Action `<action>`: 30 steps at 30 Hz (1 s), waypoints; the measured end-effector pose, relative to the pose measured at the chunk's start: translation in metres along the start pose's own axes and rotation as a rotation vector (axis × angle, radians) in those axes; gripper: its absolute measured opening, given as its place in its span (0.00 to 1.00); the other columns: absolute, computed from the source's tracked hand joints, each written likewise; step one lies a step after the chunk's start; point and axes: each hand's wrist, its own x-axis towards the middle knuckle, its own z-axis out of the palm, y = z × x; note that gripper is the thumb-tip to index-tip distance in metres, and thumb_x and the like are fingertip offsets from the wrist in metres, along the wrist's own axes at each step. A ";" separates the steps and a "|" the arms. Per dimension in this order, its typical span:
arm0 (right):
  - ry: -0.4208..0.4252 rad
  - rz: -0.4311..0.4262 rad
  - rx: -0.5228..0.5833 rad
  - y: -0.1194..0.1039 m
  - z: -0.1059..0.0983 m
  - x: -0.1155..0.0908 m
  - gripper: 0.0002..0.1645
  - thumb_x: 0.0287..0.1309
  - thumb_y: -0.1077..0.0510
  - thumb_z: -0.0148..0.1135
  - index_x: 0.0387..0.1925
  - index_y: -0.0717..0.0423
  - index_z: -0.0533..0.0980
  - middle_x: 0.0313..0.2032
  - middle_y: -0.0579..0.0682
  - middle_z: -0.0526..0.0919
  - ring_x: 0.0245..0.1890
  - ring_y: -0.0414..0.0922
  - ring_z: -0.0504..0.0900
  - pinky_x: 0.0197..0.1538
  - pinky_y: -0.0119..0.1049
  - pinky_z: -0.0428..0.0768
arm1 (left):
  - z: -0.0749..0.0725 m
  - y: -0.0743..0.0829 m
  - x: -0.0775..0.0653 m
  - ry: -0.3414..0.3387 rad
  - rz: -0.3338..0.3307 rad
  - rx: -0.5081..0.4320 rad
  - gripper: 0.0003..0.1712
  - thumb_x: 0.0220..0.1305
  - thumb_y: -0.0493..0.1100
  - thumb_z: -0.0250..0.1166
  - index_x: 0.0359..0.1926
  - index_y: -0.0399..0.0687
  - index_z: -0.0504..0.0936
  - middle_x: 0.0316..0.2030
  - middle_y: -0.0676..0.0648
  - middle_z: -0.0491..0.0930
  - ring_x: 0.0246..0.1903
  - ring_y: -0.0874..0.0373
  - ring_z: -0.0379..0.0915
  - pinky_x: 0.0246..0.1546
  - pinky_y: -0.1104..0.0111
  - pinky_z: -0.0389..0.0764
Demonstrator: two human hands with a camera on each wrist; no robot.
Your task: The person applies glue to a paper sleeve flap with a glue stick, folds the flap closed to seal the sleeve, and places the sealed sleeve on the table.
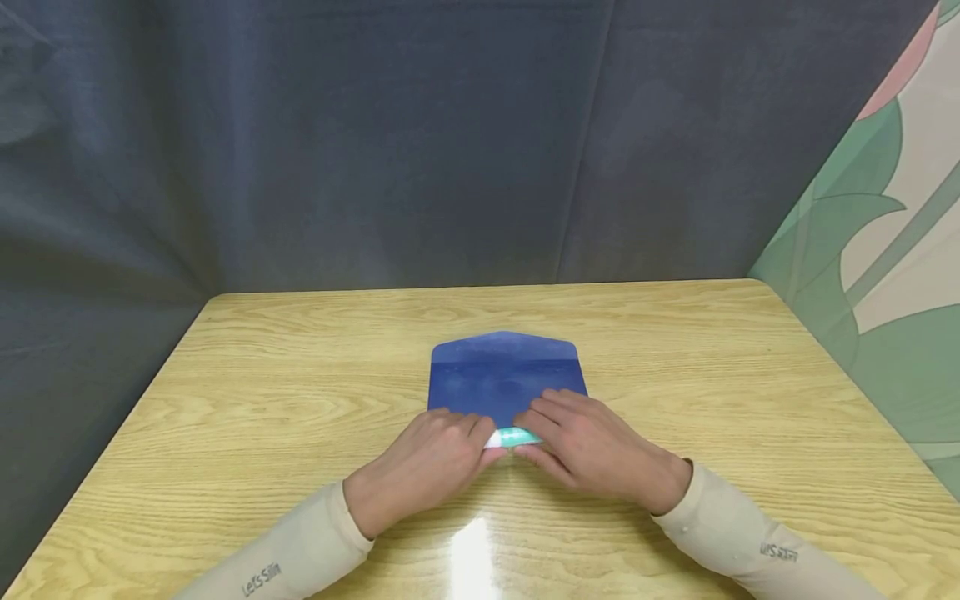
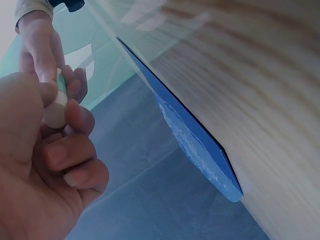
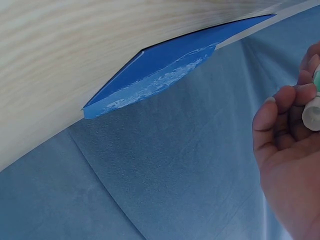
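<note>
Both hands hold a glue stick (image 1: 517, 437) with a green barrel and white ends, level in front of a blue envelope (image 1: 506, 383). My left hand (image 1: 442, 454) grips its white left end, seen round and pale in the left wrist view. The right hand (image 1: 592, 442) has its fingers and thumb around the green barrel; in the right wrist view the hollow white base (image 3: 312, 115) pokes out of that hand. On the table the envelope lies with its flap (image 1: 504, 343) unfolded away from me. White smears (image 2: 190, 142) streak the flap in both wrist views.
The wood-grain table (image 1: 285, 375) carries the envelope near its middle. A dark cloth curtain (image 1: 405, 150) hangs behind and at the left. At the right stands a wall panel (image 1: 885, 275) with a green, pink and white leaf pattern.
</note>
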 end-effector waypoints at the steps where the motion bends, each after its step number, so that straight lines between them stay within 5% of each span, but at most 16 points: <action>1: 0.001 0.001 0.002 0.000 0.000 0.000 0.12 0.70 0.46 0.56 0.36 0.49 0.76 0.28 0.38 0.73 0.28 0.36 0.65 0.34 0.31 0.70 | 0.000 0.000 0.000 0.000 0.000 -0.001 0.22 0.71 0.55 0.61 0.23 0.52 0.66 0.15 0.58 0.62 0.15 0.67 0.48 0.18 0.75 0.49; 19: -0.041 0.029 0.022 0.003 -0.003 -0.002 0.14 0.72 0.45 0.53 0.38 0.49 0.76 0.31 0.39 0.75 0.30 0.38 0.68 0.38 0.32 0.72 | -0.003 -0.004 0.003 0.003 0.033 -0.035 0.19 0.72 0.53 0.59 0.26 0.51 0.68 0.17 0.57 0.63 0.17 0.67 0.49 0.18 0.75 0.50; 26: -0.010 0.009 0.028 0.004 -0.002 0.000 0.09 0.64 0.50 0.63 0.40 0.50 0.77 0.32 0.39 0.77 0.31 0.38 0.70 0.39 0.32 0.73 | -0.002 -0.005 0.002 0.024 0.025 0.002 0.20 0.70 0.54 0.61 0.24 0.52 0.69 0.16 0.58 0.62 0.16 0.67 0.48 0.18 0.75 0.49; 30: -0.017 0.003 0.021 0.002 -0.003 0.001 0.10 0.66 0.49 0.61 0.41 0.51 0.78 0.31 0.40 0.77 0.31 0.38 0.70 0.39 0.33 0.72 | -0.002 -0.005 0.001 0.037 0.018 0.012 0.21 0.69 0.55 0.62 0.23 0.53 0.68 0.15 0.58 0.62 0.15 0.67 0.49 0.19 0.74 0.49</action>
